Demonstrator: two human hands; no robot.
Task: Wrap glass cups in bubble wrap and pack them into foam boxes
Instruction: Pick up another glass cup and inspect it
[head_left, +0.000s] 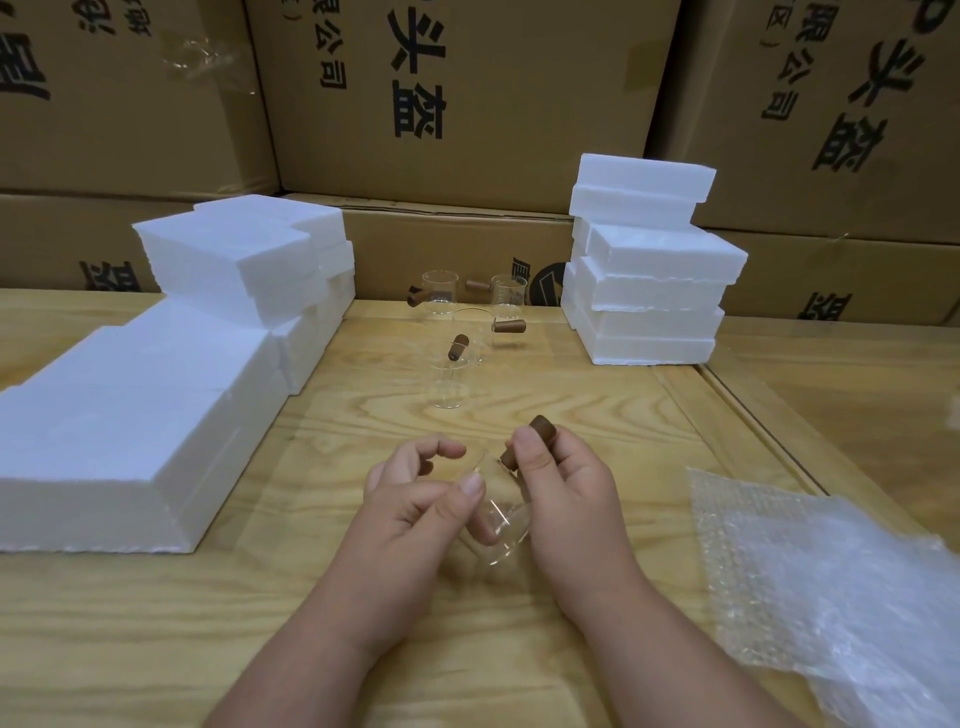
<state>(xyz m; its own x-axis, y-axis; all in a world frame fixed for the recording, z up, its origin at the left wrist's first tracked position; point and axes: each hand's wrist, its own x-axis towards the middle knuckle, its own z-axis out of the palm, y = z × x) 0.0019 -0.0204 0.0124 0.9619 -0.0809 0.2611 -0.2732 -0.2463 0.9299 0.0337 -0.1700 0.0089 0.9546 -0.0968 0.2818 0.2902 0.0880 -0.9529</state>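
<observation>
A clear glass cup (503, 525) with a brown wooden handle (527, 441) is held low over the table between both hands. My left hand (415, 499) pinches the glass body with thumb and fingers. My right hand (563, 488) grips the wooden handle and the cup's right side. Several more glass cups (467, 332) with wooden handles stand at the table's middle back. A sheet pile of bubble wrap (810, 571) lies at the right. White foam boxes are stacked at the left (156, 395) and at the back right (649, 270).
The wooden table (363, 597) runs under everything, with a seam and a second tabletop (831, 395) at the right. Large printed cardboard cartons (467, 104) wall off the back.
</observation>
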